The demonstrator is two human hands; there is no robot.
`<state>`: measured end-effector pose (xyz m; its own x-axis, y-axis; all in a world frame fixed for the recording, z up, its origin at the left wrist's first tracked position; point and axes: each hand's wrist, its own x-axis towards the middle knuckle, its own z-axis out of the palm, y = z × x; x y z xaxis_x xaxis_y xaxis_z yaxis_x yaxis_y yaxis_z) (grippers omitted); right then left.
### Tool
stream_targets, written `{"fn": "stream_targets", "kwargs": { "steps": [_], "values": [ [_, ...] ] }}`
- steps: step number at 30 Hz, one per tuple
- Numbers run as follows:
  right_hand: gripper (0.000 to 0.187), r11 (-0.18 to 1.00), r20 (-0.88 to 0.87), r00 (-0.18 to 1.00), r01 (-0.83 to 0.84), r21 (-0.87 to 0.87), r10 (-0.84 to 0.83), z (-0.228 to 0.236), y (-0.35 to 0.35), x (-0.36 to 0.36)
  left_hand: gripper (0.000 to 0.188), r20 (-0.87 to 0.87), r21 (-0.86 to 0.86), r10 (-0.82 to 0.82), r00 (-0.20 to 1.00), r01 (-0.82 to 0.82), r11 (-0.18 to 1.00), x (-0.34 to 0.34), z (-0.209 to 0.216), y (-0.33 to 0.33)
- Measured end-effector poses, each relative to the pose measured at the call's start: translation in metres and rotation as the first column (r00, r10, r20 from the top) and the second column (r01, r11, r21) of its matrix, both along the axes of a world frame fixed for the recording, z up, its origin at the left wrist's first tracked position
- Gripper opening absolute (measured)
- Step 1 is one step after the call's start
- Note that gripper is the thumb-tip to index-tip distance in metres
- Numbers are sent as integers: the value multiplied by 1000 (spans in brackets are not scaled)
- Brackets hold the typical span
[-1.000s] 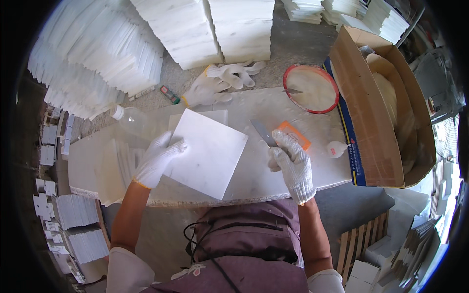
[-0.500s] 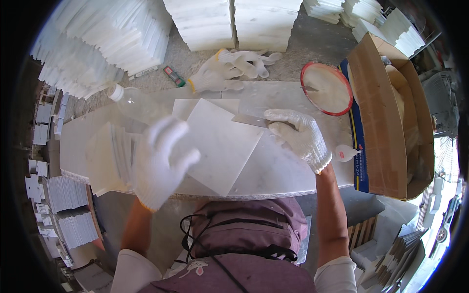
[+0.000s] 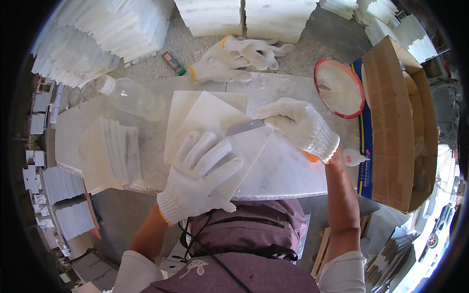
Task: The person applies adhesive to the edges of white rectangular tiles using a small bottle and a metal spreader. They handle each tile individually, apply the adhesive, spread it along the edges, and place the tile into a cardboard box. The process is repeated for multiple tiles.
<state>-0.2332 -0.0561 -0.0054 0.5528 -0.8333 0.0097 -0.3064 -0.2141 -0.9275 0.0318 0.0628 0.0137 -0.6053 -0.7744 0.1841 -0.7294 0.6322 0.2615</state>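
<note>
Marbled tabletop (image 3: 288,176); knit-gloved right hand (image 3: 299,123) holds blade (image 3: 245,127).

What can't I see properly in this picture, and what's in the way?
All in the head view:
- The held end of the flat blade: the gloved right hand covers it.
- The rest of the orange thing: that same hand hides it.
- Part of the top white tile: the gloved left hand is in front.
- The far ends of the tall white stacks: cut off by the picture's upper edge.
</note>
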Motion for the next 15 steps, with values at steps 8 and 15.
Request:
{"fn": "stream_targets", "kwargs": {
  "steps": [8,15],
  "values": [
    [24,989,-96,995,23,-143,-37,-1,8,-5,76,-22,-18,16,1000,-17,1000,-1,-1,-1],
    [22,989,-141,987,64,-135,-83,3,18,-6,77,-23,-12,15,1000,-15,1000,0,-3,-1]
  ]
}}
